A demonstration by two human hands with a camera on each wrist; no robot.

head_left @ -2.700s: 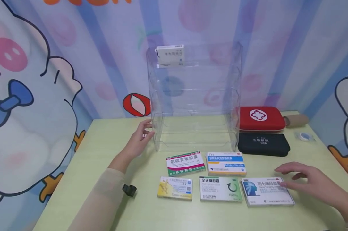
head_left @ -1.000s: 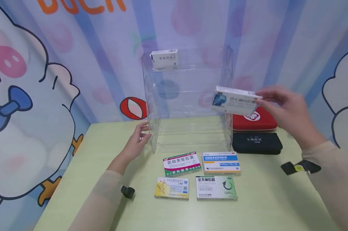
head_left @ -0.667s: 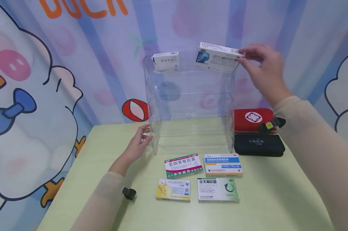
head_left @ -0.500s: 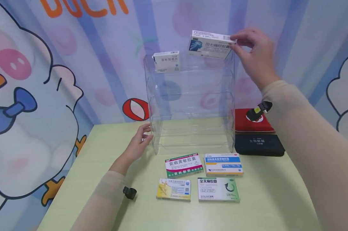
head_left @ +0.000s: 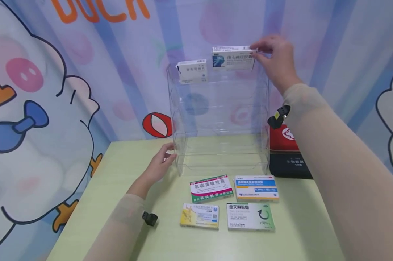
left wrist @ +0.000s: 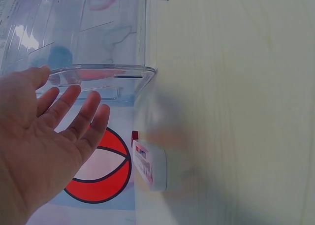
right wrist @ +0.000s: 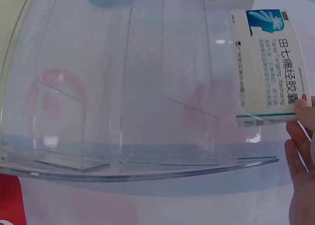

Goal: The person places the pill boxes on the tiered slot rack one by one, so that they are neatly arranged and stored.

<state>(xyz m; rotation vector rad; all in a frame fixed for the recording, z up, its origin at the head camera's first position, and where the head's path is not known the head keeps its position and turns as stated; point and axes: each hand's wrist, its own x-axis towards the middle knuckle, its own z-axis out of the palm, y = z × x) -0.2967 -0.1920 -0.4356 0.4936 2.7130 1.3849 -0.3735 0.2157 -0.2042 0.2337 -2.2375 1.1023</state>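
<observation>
At the top right of the clear tiered rack (head_left: 180, 152), my right hand (head_left: 276, 59) pinches a white medicine box (head_left: 233, 61) by its right end. The box has a blue head picture and its front faces me. In the right wrist view the thumb lies on the face of the box (right wrist: 268, 62). A smaller white medicine box (head_left: 192, 72) sits in the top tier to its left. My left hand (head_left: 158, 163) is at the rack's lower left side. In the left wrist view, the left thumb is at the rack's edge and the fingers (left wrist: 93, 119) are loosely extended.
Before the rack lie a green-and-magenta box (head_left: 210, 189), a blue-and-white box (head_left: 256, 188), a yellow-and-white box (head_left: 199, 216) and a white-and-green box (head_left: 250, 216). Right of it are a red case (head_left: 281, 139) and black pouch (head_left: 289, 166). A white bottle (left wrist: 156, 166) stands beyond my left hand.
My right hand has picked the white box up from the table and raised it to the rack's top tier, then lowered and levelled it slightly. My left hand has stayed at the rack's side.
</observation>
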